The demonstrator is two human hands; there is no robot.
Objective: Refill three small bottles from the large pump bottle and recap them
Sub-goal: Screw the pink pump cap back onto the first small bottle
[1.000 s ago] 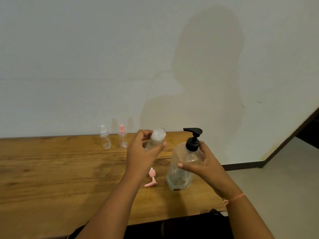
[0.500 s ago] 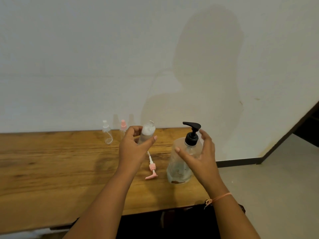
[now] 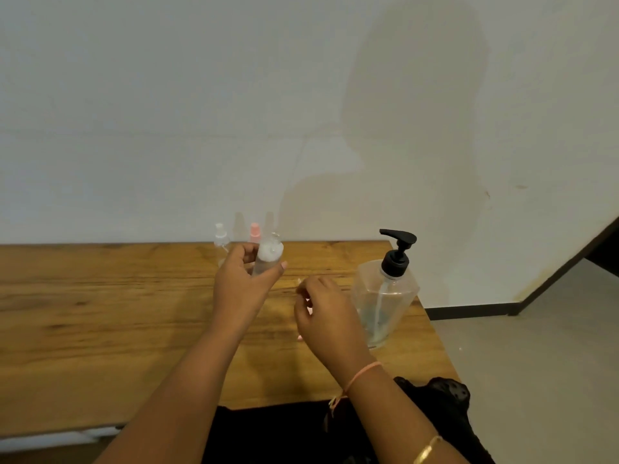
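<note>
My left hand (image 3: 243, 289) grips a small clear bottle (image 3: 268, 257) above the wooden table (image 3: 100, 313); the bottle's mouth is uncapped and whitish liquid shows inside. Just to its right, my right hand (image 3: 323, 313) is low over the table with its fingers curled round a pink pump cap (image 3: 300, 337), of which only pink bits and a thin tube tip show. The large clear pump bottle (image 3: 385, 296) with a black pump head stands free at the right. Two small bottles stand at the back, one white-capped (image 3: 220, 241) and one pink-capped (image 3: 254, 230).
The table's right edge (image 3: 435, 333) runs close beside the large bottle, with grey floor (image 3: 536, 363) beyond it. A white wall rises directly behind the table. Black fabric (image 3: 435, 406) lies at the near edge under my right arm.
My right hand let go of the large pump bottle and moved left and down onto the pink pump cap. My left hand kept holding the small bottle.
</note>
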